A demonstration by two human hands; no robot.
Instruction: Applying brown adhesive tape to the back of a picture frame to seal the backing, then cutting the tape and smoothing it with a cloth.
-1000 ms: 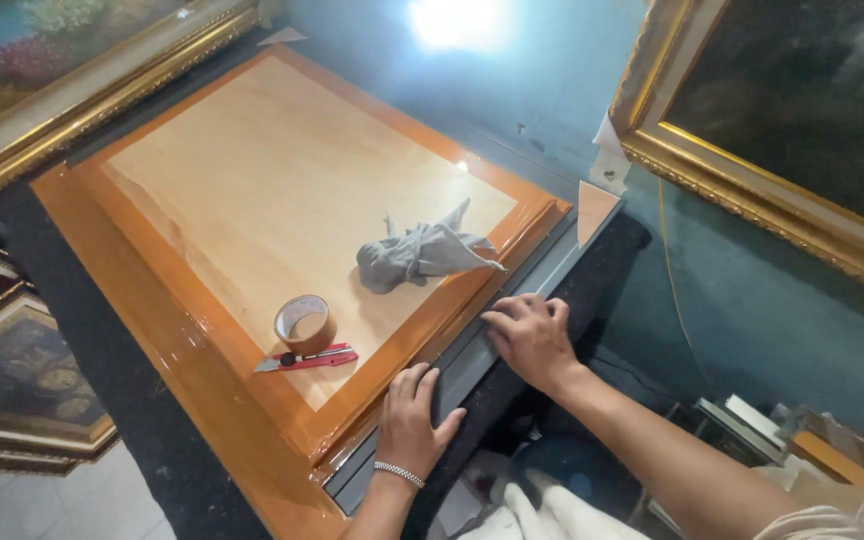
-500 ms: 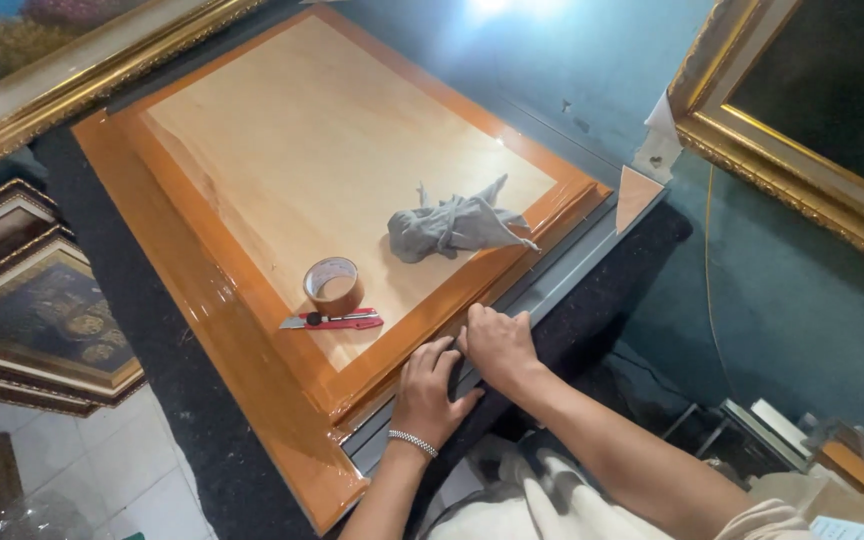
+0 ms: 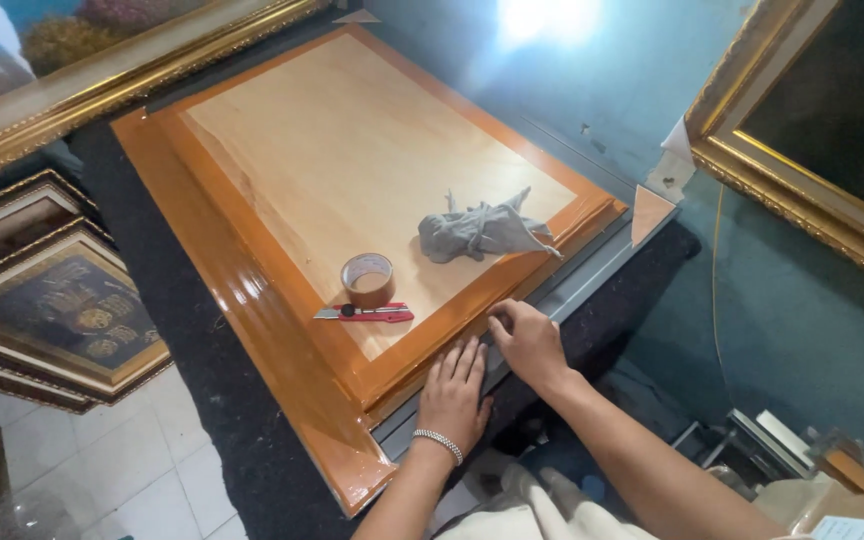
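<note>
Left hand (image 3: 455,388) flat, fingers spread, pressing grey metal strip (image 3: 562,290) along near edge of glossy orange wooden picture frame (image 3: 252,300). Right hand (image 3: 527,340) just beside, fingertips curled, pinching strip edge. Probably seating strip; steady, even pressure needed. Beyond: red utility knife (image 3: 372,313), brown tape roll (image 3: 368,279), crumpled grey cloth (image 3: 477,232).

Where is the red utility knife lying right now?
In the head view, the red utility knife lies on the pale wooden backing board, near its front edge, just below the roll of brown tape and left of both hands.
</note>
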